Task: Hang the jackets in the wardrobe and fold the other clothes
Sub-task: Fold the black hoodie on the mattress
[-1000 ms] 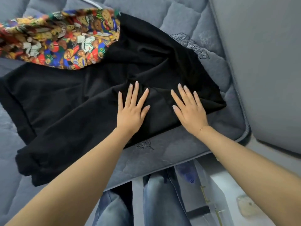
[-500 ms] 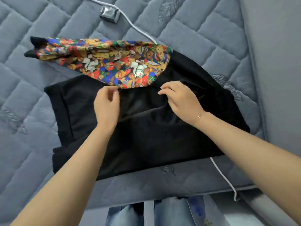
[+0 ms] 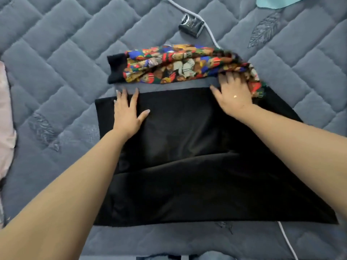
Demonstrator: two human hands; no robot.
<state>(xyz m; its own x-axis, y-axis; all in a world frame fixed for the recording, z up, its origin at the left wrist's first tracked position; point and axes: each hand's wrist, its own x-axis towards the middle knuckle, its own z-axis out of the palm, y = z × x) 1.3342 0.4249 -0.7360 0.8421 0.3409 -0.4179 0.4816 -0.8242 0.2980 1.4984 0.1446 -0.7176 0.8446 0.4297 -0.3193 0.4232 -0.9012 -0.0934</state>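
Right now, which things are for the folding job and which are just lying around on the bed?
For the job:
black garment, pressed flat by the left hand
colourful printed sleeve, touched by the right hand

Just lying about:
small black device
white cable
pink cloth
teal cloth

Printed sleeve (image 3: pixel 180 64) behind folded garment (image 3: pixel 187 156)

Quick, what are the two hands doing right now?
Left hand: open, flat on the black garment.
Right hand: open, fingers resting against the printed sleeve, holding nothing.
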